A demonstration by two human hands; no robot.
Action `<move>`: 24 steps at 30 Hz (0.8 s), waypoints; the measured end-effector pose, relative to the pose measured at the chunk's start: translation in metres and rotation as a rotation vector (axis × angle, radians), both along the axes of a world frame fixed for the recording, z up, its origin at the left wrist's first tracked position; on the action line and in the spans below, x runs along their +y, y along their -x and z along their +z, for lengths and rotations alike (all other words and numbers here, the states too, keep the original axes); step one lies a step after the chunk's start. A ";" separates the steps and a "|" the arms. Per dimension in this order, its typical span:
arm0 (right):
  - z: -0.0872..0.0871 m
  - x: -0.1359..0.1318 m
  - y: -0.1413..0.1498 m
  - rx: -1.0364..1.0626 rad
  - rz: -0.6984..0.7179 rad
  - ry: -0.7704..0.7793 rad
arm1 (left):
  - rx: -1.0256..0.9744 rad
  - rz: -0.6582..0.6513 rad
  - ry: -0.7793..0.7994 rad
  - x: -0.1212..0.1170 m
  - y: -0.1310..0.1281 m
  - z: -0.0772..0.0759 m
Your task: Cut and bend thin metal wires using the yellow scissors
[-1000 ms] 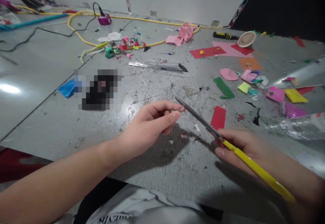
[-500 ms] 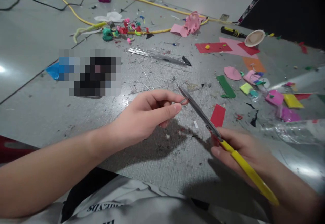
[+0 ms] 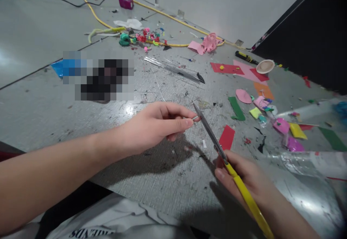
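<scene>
My left hand (image 3: 159,123) is closed in a pinch, thumb against forefinger. A short, thin, pale strip (image 3: 195,118), perhaps wire, pokes out of its fingertips. Touching or very near the strip's end are the blades of yellow-handled scissors (image 3: 210,128), seen almost edge-on, so I cannot tell how far apart the blades are. My right hand (image 3: 246,184) is wrapped round the scissors by the pivot and handle (image 3: 251,201). Under the blades, close to the right fingers, lies a red paper piece (image 3: 227,137) on the grey surface.
Thin metal wires (image 3: 173,69) lie in a bundle farther back. Coloured bits (image 3: 143,36), a yellow cord (image 3: 162,12) and a purple plug adapter (image 3: 126,2) are behind. Foam and paper scraps (image 3: 282,126), a white dish (image 3: 265,66) and clear plastic (image 3: 300,163) are on the right.
The view has shifted slightly, so the scene sits a little differently. Both hands keep their grips, and the scissors' tip remains by the pale strip.
</scene>
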State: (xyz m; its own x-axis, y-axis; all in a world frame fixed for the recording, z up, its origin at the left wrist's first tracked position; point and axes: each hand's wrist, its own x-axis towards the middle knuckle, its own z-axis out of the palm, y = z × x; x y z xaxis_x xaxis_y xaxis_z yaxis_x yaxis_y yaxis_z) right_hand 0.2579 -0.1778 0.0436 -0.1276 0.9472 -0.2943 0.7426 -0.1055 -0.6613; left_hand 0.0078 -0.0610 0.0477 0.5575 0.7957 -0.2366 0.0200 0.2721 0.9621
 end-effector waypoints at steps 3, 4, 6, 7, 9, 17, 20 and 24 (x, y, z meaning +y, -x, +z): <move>0.002 0.002 0.001 -0.002 0.015 0.033 | 0.011 0.003 0.002 0.000 0.000 0.000; 0.003 0.002 0.001 0.006 0.018 0.042 | 0.011 0.007 0.003 0.000 0.000 0.000; 0.005 0.003 0.002 0.026 0.017 0.057 | 0.005 0.013 0.006 0.000 0.000 0.000; 0.005 0.003 0.002 0.035 0.013 0.063 | 0.000 0.015 0.008 0.000 0.000 0.000; 0.005 0.003 0.003 0.046 0.001 0.077 | -0.005 0.017 0.013 0.000 -0.001 0.000; -0.001 0.002 0.001 0.049 -0.026 0.093 | 0.001 0.001 0.006 0.002 0.000 0.000; -0.001 0.001 0.002 0.045 -0.041 0.089 | 0.025 -0.007 -0.003 0.003 0.001 0.000; 0.002 0.001 0.004 0.038 -0.041 0.075 | 0.035 -0.004 -0.005 0.002 0.001 0.000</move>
